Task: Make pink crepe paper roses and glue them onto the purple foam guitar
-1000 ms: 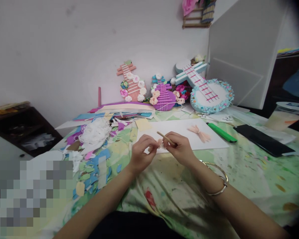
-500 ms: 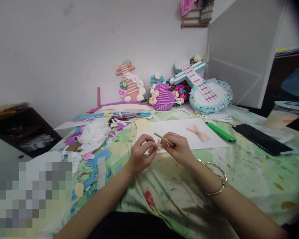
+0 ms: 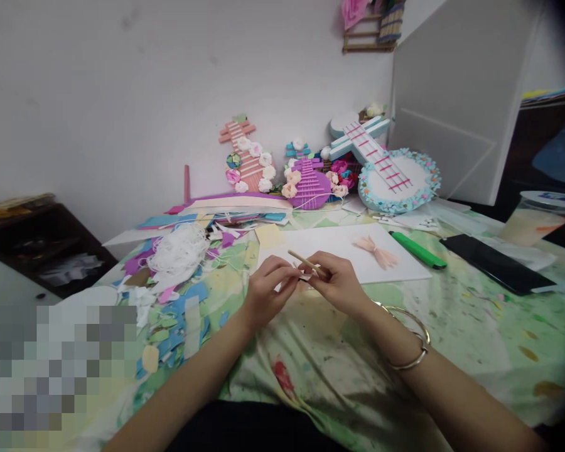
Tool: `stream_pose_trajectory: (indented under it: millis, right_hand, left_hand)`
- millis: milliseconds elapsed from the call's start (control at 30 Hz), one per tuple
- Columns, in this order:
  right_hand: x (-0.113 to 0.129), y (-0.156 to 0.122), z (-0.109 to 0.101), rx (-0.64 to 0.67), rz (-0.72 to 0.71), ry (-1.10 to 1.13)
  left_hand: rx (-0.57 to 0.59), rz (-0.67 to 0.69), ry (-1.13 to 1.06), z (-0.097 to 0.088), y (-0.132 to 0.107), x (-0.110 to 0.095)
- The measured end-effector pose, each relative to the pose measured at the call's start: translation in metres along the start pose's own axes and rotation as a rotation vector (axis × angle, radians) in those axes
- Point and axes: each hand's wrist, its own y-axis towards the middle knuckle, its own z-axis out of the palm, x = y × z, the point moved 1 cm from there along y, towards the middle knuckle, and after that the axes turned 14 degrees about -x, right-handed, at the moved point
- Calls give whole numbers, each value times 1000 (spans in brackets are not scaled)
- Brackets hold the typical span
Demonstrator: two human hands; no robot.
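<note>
My left hand (image 3: 266, 292) and my right hand (image 3: 339, 282) meet over the paint-stained table (image 3: 452, 326), fingers pinched together. A thin wooden stick (image 3: 301, 261) is gripped in my right hand and points up to the left. Between the fingertips of both hands sits a small pale pink paper piece (image 3: 302, 274), pinched by my left hand and mostly hidden. Just behind the hands lies a white sheet (image 3: 320, 246) with a pink paper bow (image 3: 375, 250) on it. Two thin bangles (image 3: 412, 342) ring my right wrist.
A green cutter (image 3: 418, 250) and a black phone (image 3: 496, 263) lie to the right. Colourful foam scraps (image 3: 179, 317) and a tangle of white string (image 3: 179, 248) cover the left. Craft guitars (image 3: 311, 182) lean on the wall; a round lidded tub (image 3: 539, 216) stands far right.
The stick's tip has shifted slightly left and my left fingers have closed tighter around the pink piece. Hands stay in the same spot.
</note>
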Motion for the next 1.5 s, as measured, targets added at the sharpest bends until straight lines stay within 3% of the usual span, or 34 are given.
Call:
stream_pose_trajectory:
  millis: [200, 400, 600, 800, 1200, 1367, 1500]
  right_hand:
    - [-2, -2, 1, 7, 17, 7]
    - [-2, -1, 2, 26, 55, 18]
    - [-1, 0, 1, 24, 31, 18]
    - [-1, -1, 1, 23, 41, 6]
    - [2, 0, 0, 30, 19, 4]
    - [0, 0, 1, 42, 81, 18]
    - [0, 0, 1, 81, 193, 70]
  left_hand:
    - [-12, 83, -32, 2, -1, 3]
    - [-49, -63, 63, 1, -2, 3]
    - [1, 15, 4, 1, 2, -1]
    - [-28, 16, 8, 0, 2, -2]
    - [28, 6, -15, 1, 1, 0]
    - [42, -88, -60, 3, 0, 1]
    - [36, -293, -117, 5, 1, 2]
